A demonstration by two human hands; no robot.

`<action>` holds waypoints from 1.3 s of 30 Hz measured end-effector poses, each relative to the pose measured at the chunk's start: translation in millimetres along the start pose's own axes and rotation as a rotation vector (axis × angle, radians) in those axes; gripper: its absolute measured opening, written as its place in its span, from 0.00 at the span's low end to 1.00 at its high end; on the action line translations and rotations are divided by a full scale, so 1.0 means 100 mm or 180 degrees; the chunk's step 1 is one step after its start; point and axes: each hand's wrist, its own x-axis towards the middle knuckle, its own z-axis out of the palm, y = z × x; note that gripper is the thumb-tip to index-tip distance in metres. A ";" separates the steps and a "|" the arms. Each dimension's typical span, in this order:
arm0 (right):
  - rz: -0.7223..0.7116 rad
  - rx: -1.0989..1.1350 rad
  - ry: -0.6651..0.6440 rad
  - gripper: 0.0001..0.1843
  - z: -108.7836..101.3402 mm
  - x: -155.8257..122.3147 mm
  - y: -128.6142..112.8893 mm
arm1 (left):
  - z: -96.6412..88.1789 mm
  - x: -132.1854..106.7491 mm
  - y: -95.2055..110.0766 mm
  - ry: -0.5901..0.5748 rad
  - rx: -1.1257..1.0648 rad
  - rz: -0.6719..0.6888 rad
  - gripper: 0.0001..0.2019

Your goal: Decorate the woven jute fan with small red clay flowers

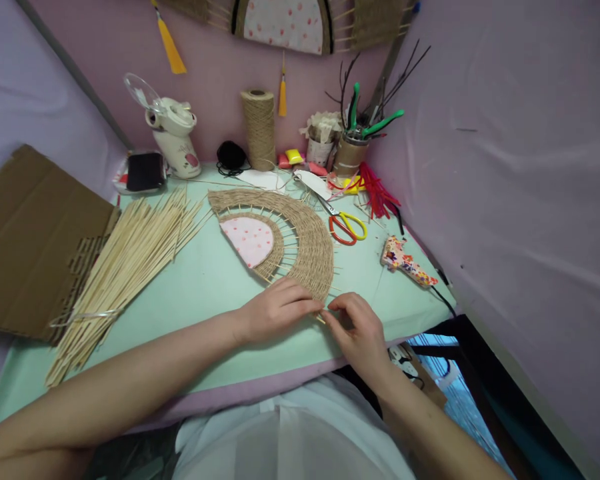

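Observation:
A half-round woven piece (300, 233) lies on the pale green table (200, 280); jute twine is wound over thin wooden spokes around a pink dotted fabric centre (249, 239). My left hand (275, 308) rests on its near end, fingers curled and pressing the weave. My right hand (356, 327) pinches at the same end, fingertips closed on a spoke tip or twine strand, too small to name. Both hands meet at the piece's near corner.
A bundle of thin sticks (125, 267) lies left, beside brown cardboard (30, 240). Scissors (347, 225), a patterned glue gun (405, 261), red strips (377, 190), a twine spool (259, 128), a tool cup (350, 153) and a small white machine (175, 137) stand behind.

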 end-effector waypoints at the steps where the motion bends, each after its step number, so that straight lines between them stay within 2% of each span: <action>1: -0.0033 -0.0148 -0.0099 0.07 -0.01 0.00 0.03 | 0.02 0.00 0.00 -0.0094 -0.0008 -0.0061 0.09; 4: 0.0022 -0.0442 -0.0287 0.08 -0.02 0.00 0.10 | 0.07 0.01 0.00 -0.0395 -0.0078 -0.0211 0.09; 7: 0.0126 -0.0406 -0.0387 0.08 -0.03 0.00 0.13 | 0.09 0.01 -0.01 -0.0582 -0.0155 -0.0295 0.09; 11: 0.0154 -0.0133 -0.0433 0.06 -0.10 -0.01 0.13 | 0.07 0.01 -0.02 -0.0682 -0.0217 -0.0346 0.10; 15: -0.0164 -0.0097 -0.0509 0.01 -0.17 -0.04 0.08 | 0.05 0.00 -0.02 -0.0810 -0.0340 -0.0422 0.10; 18: -0.0385 -0.0297 -0.0554 0.04 -0.15 -0.09 0.04 | 0.04 0.01 0.00 -0.0792 -0.0434 -0.0488 0.10; 25: -0.0408 -0.0458 -0.0410 0.03 -0.05 -0.12 0.03 | -0.01 0.04 0.01 -0.0843 -0.0706 -0.0792 0.08; 33: -0.0440 -0.0149 -0.0195 0.06 -0.08 -0.13 0.05 | 0.02 0.01 0.02 -0.0604 -0.0488 -0.0541 0.07; 39: -0.0554 -0.0188 -0.0454 0.14 -0.10 -0.12 0.08 | 0.00 -0.04 0.05 -0.0686 0.0033 -0.0203 0.07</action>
